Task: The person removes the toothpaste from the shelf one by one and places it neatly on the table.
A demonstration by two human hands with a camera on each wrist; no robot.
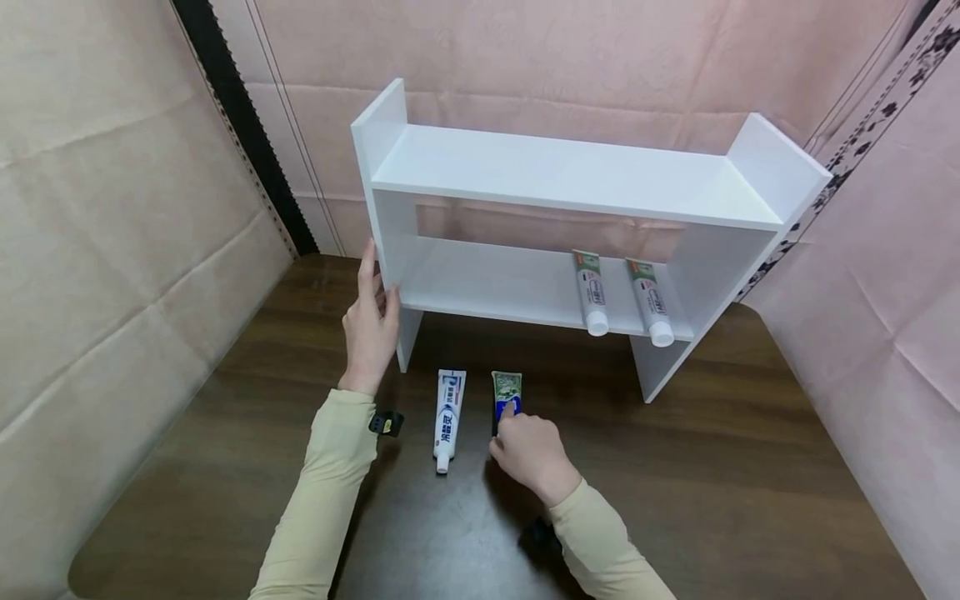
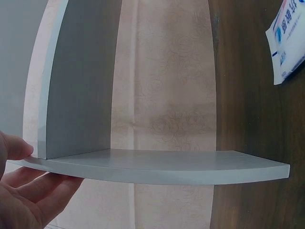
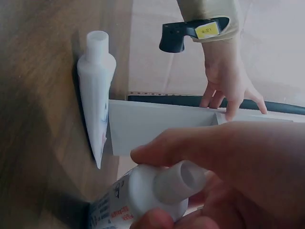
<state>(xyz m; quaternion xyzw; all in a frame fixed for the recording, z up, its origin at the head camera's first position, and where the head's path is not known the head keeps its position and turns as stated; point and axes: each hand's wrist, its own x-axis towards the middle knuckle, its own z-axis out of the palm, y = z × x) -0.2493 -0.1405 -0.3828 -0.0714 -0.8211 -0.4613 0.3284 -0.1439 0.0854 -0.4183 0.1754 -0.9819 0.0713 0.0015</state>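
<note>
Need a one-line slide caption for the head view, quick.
Left hand grips the white shelf unit while the right hand holds a tube; two more tubes lie on the lower shelf.

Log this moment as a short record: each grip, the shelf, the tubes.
Left grip: pinches the left side panel of the white shelf unit
Right grip: holds the green-and-blue tube
Lower board: bears two tubes near its right end, caps toward the person
Table: white-and-blue tube lies left of the held one
Unclear: whether the held tube touches the table
</note>
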